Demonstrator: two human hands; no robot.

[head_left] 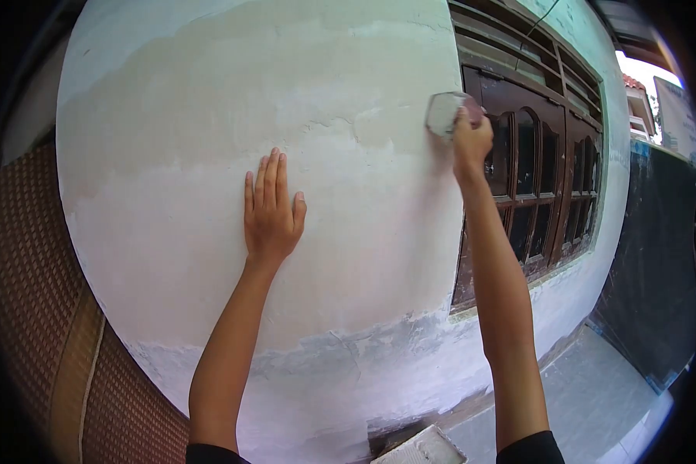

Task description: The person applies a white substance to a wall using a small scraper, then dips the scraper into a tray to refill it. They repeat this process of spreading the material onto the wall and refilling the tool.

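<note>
My left hand (272,209) lies flat against the pale plastered wall (348,255), its fingers stretched upward and the thumb apart. Higher up and to the right, my right hand (472,141) grips a flat, palm-sized plate (443,114), pale grey with a dark rim and a reddish-brown end. Motion blurs this plate, and its exact kind cannot be made out. It is at the wall by the upper left corner of the brown window shutters (527,147). Around my left hand the wall shows smooth whitish plaster, with a beige patch and rough crack lines above.
A white, plaster-smeared tray (421,448) stands at the wall's foot. Brown woven panelling (35,232) borders the left side. Slatted vents (510,39) top the shutters. Grey floor (588,387) and a dark panel (653,263) lie to the right.
</note>
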